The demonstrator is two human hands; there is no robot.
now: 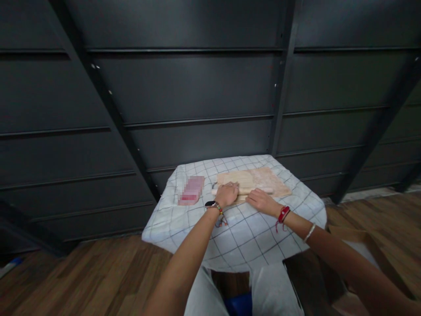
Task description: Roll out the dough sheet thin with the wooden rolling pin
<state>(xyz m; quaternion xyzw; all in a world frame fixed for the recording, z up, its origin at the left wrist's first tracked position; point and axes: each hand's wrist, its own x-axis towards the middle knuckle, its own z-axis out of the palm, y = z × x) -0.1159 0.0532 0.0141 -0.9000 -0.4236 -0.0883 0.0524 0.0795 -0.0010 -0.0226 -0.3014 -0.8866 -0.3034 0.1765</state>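
A light wooden rolling pin (244,191) lies crosswise over a pale wooden board (278,186), which seems dusted in places. Beneath the pin is a flat, pale sheet (241,178) that looks like rolled dough. My left hand (228,193) lies over the pin's left part with its fingers bent across it. Against the near side of the pin's right part, my right hand (262,202) rests with its fingers together. Both palms face down, so the undersides of the fingers are hidden.
The board sits on a small table covered by a white checked cloth (237,241). To the left lies a pink, blurred-out packet or phone-like item (191,191). A dark panelled wall (197,87) stands right behind. An open cardboard box (371,245) is on the wooden floor at right.
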